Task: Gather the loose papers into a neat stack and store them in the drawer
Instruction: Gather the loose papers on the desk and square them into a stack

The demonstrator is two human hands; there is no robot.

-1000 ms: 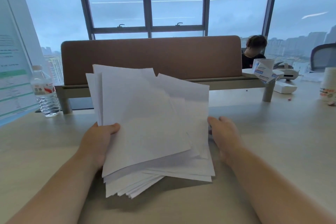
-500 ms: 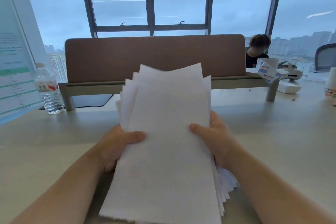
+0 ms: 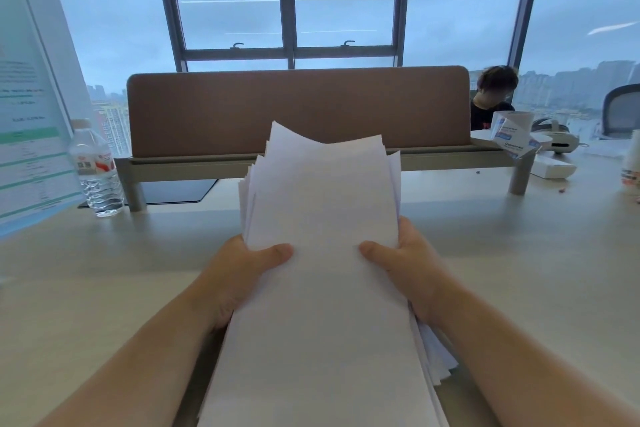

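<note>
A stack of white papers (image 3: 325, 288) stands lengthwise in front of me over the pale desk (image 3: 104, 270), tilted toward me. My left hand (image 3: 242, 270) grips its left edge, thumb on the top sheet. My right hand (image 3: 405, 263) grips the right edge the same way. The sheets are roughly lined up, but several edges still fan out at the upper left and lower right. No drawer is in view.
A water bottle (image 3: 97, 170) and a standing printed sign (image 3: 27, 121) are at the left. A brown divider panel (image 3: 298, 111) runs across the back of the desk. Boxes (image 3: 512, 139), a white headset (image 3: 557, 140) and a seated person (image 3: 491, 97) are at the right.
The fanned, flat sheets were swept together and lifted upright between both hands. Over the last half second the pile has tightened and both thumbs have closed onto the top sheet.
</note>
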